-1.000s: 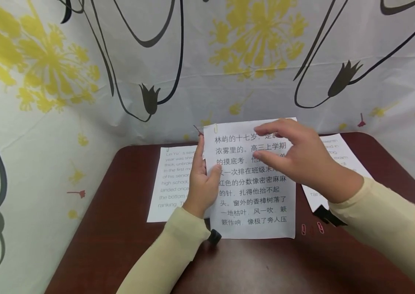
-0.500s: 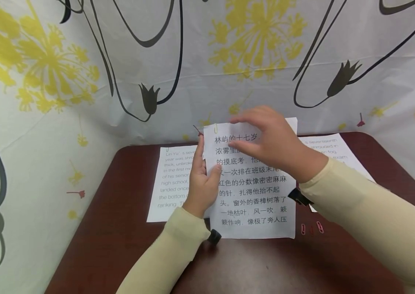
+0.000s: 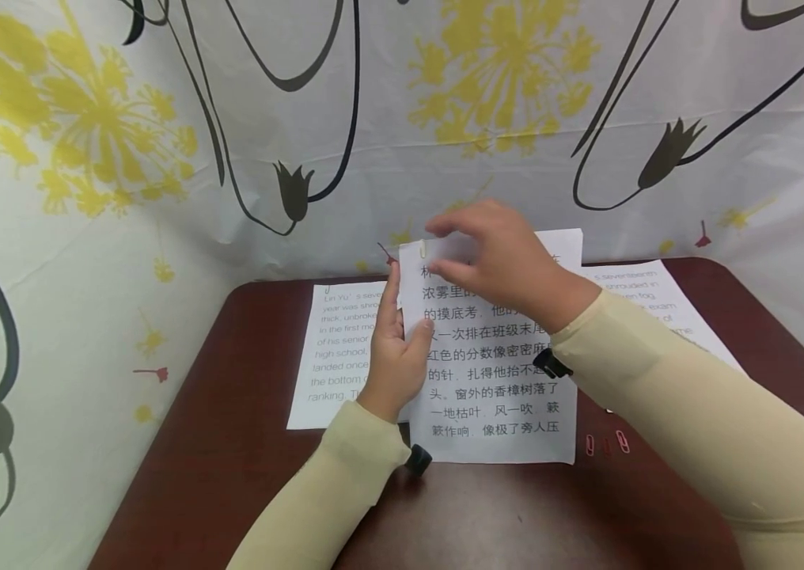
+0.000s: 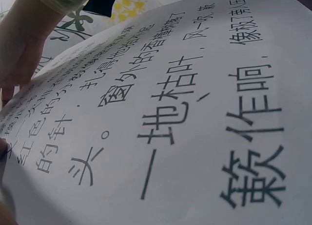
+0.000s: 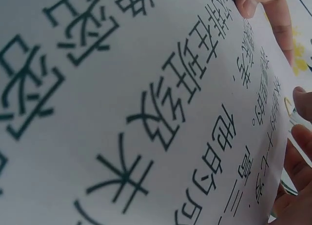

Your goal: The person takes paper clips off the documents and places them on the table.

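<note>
Currently gripped at its left edge by the left hand (image 3: 397, 364): one white rectangular paper sheet (image 3: 494, 356), printed with large black Chinese characters. Held up over the dark reddish-brown, glossy table (image 3: 480, 514), printed face towards the head camera. Bottom edge on the table or clear of it: cannot tell. Left hand clamped on the sheet, thumb on the printed face, other fingers along and behind the edge.

At the sheet's top left corner, over the top edge: one pale yellow looped paper clip (image 3: 423, 250). Just beside it, across the upper printed lines: right hand (image 3: 505, 253), thumb and fingers apart. Contact with the clip: cannot tell from the head or right wrist view.

Further back, left, partly covered by the raised sheet: white paper sheet with grey English text (image 3: 334, 348), flat on the table, small greenish paper clip (image 3: 328, 290) at its top. Further back, right: second English-printed white sheet (image 3: 651, 305), partly hidden by the right forearm.

Near the raised sheet's bottom right corner: two small pink wire paper clips (image 3: 623, 442), with a dark red clip (image 3: 606, 447) between them, faint against the table. On both arms: cream long sleeves (image 3: 331, 475), with a small black device (image 3: 418, 460) at each wrist. Beyond: white fabric backdrop (image 3: 388, 174) with yellow flower heads and grey tulips.
</note>
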Available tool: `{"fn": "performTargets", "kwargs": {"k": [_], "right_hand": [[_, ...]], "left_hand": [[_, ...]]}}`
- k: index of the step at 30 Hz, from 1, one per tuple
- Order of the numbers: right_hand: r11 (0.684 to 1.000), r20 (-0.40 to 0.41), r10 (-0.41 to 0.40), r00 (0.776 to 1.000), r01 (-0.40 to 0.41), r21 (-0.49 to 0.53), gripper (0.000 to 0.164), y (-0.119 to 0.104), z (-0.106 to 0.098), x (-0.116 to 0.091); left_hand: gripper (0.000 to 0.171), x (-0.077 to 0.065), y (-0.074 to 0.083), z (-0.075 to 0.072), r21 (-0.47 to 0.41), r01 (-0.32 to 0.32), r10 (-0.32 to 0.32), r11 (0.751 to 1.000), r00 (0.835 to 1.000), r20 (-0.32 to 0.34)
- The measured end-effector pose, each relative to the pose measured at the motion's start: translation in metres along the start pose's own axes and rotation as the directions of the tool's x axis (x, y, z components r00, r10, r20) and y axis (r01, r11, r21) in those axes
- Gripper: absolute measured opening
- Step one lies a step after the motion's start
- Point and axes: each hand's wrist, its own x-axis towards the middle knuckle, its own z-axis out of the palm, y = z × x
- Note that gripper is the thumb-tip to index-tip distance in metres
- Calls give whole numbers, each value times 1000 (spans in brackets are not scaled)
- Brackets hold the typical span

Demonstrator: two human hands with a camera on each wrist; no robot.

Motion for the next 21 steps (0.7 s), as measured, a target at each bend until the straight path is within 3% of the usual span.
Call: {"fn": "performTargets", "kwargs": {"k": [21], "right_hand": [[982,77,162,984,-169,84,25,-7,9,9]], "left_hand": [[90,-1,0,1,30,-1,1,1000,1000,9]]}}
